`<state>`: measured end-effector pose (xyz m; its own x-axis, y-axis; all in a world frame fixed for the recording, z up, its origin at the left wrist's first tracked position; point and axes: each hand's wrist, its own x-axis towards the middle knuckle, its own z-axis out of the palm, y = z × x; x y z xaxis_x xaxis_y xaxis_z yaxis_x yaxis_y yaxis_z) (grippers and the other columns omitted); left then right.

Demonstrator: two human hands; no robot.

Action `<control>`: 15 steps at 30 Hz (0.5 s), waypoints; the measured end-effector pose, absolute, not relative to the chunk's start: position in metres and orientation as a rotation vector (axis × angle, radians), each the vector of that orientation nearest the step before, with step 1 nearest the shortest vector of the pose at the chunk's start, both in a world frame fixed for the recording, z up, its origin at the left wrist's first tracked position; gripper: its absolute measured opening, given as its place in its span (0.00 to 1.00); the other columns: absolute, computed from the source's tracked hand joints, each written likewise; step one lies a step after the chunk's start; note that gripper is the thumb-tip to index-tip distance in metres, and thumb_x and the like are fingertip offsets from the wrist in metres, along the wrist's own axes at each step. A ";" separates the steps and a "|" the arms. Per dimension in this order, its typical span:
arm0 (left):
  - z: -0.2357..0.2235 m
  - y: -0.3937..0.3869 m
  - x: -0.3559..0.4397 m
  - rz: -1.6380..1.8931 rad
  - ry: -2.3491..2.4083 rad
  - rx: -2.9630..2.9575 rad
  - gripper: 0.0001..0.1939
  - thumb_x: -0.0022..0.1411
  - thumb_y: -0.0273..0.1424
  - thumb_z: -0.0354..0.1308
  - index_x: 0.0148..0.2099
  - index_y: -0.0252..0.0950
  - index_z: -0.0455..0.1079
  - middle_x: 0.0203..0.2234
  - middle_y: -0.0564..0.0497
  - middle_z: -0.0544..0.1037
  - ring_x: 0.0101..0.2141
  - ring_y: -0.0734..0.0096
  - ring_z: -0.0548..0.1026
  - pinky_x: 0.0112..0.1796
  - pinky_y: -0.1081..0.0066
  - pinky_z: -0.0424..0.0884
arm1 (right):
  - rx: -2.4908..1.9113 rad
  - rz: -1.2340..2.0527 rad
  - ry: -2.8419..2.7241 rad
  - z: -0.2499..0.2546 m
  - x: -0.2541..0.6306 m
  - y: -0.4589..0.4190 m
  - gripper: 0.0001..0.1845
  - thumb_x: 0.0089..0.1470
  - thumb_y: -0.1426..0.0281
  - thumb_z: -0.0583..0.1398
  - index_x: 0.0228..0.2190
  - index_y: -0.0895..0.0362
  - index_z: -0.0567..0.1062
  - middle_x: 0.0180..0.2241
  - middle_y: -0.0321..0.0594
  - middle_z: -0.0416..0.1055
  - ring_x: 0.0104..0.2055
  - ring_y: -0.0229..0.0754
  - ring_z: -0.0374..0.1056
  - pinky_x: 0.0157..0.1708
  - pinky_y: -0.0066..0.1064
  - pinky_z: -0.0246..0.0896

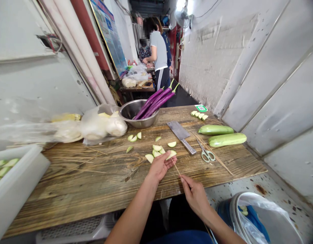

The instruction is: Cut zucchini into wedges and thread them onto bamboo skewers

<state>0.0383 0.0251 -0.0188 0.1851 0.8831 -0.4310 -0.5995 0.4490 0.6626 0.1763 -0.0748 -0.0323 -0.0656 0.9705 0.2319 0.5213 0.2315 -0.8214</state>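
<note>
My left hand [158, 168] is closed on a pale zucchini slice [171, 155], pinched by its edge over the wooden table. Between the thumb and fingers of my right hand [195, 194] is a thin bamboo skewer [176, 167]. The skewer's far end meets the slice at my left fingers; I cannot tell whether it has pierced it. Just beyond my left hand lie several loose zucchini slices [156, 148]. A cleaver [179, 131] rests to their right, with green-handled scissors [208, 155] beside it. Two whole zucchinis [227, 139] lie farther right.
A steel bowl [139, 124] with purple eggplants [156, 103] stands at the back, beside bagged pale food [102, 125]. Loose skewers [75, 157] cover the left side near a white bin [24, 179] of slices. A lined bucket [270, 220] stands lower right. People work beyond.
</note>
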 end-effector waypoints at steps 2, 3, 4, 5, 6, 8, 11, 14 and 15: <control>-0.019 0.025 0.038 1.079 0.883 0.386 0.07 0.54 0.26 0.59 0.34 0.26 0.71 0.28 0.41 0.78 0.28 0.70 0.76 0.31 0.73 0.74 | -1.397 0.713 -1.706 -0.032 0.176 -0.075 0.17 0.59 0.66 0.49 0.43 0.56 0.74 0.39 0.43 0.75 0.39 0.42 0.71 0.39 0.30 0.65; -0.019 0.025 0.038 1.078 0.882 0.389 0.07 0.54 0.26 0.59 0.34 0.25 0.71 0.28 0.41 0.78 0.28 0.70 0.76 0.31 0.73 0.74 | -1.398 0.716 -1.707 -0.031 0.176 -0.074 0.17 0.59 0.66 0.49 0.43 0.56 0.74 0.39 0.43 0.75 0.38 0.42 0.71 0.38 0.29 0.65; -0.019 0.025 0.038 1.078 0.882 0.392 0.07 0.54 0.26 0.59 0.34 0.25 0.71 0.28 0.41 0.78 0.27 0.70 0.76 0.31 0.73 0.74 | -1.401 0.716 -1.709 -0.031 0.176 -0.074 0.17 0.59 0.66 0.49 0.43 0.56 0.74 0.38 0.42 0.75 0.38 0.42 0.72 0.38 0.29 0.65; -0.020 0.025 0.038 1.079 0.881 0.396 0.07 0.54 0.26 0.59 0.34 0.25 0.71 0.29 0.41 0.78 0.28 0.70 0.76 0.31 0.72 0.74 | -1.405 0.714 -1.711 -0.030 0.176 -0.074 0.17 0.59 0.67 0.49 0.42 0.56 0.74 0.38 0.42 0.75 0.37 0.42 0.72 0.37 0.28 0.64; -0.020 0.025 0.038 1.079 0.879 0.400 0.07 0.54 0.26 0.59 0.34 0.26 0.71 0.29 0.41 0.78 0.28 0.70 0.76 0.31 0.72 0.74 | -1.410 0.709 -1.713 -0.030 0.175 -0.074 0.17 0.59 0.67 0.48 0.42 0.57 0.74 0.37 0.42 0.75 0.37 0.42 0.72 0.37 0.28 0.64; -0.021 0.025 0.039 1.079 0.875 0.411 0.07 0.54 0.26 0.59 0.34 0.26 0.71 0.29 0.41 0.78 0.28 0.70 0.76 0.32 0.72 0.74 | -1.422 0.698 -1.725 -0.029 0.175 -0.075 0.17 0.59 0.67 0.48 0.42 0.57 0.73 0.35 0.42 0.75 0.35 0.41 0.72 0.35 0.27 0.63; -0.021 0.025 0.039 1.067 0.870 0.434 0.07 0.54 0.26 0.59 0.34 0.25 0.71 0.29 0.41 0.78 0.28 0.70 0.76 0.32 0.73 0.74 | -1.445 0.679 -1.755 -0.028 0.173 -0.075 0.17 0.60 0.67 0.47 0.40 0.58 0.73 0.31 0.41 0.75 0.31 0.40 0.71 0.31 0.27 0.62; -0.020 0.024 0.039 1.051 0.876 0.459 0.07 0.55 0.26 0.59 0.34 0.25 0.72 0.28 0.41 0.78 0.28 0.70 0.76 0.31 0.74 0.74 | -1.467 0.643 -1.787 -0.027 0.172 -0.074 0.17 0.60 0.68 0.46 0.37 0.58 0.73 0.27 0.40 0.74 0.28 0.40 0.71 0.29 0.26 0.61; -0.019 0.024 0.039 1.044 0.880 0.468 0.07 0.55 0.26 0.58 0.34 0.25 0.72 0.28 0.41 0.78 0.27 0.70 0.76 0.30 0.74 0.74 | -1.472 0.629 -1.797 -0.027 0.171 -0.074 0.17 0.60 0.68 0.46 0.35 0.58 0.73 0.26 0.40 0.73 0.28 0.40 0.70 0.29 0.26 0.60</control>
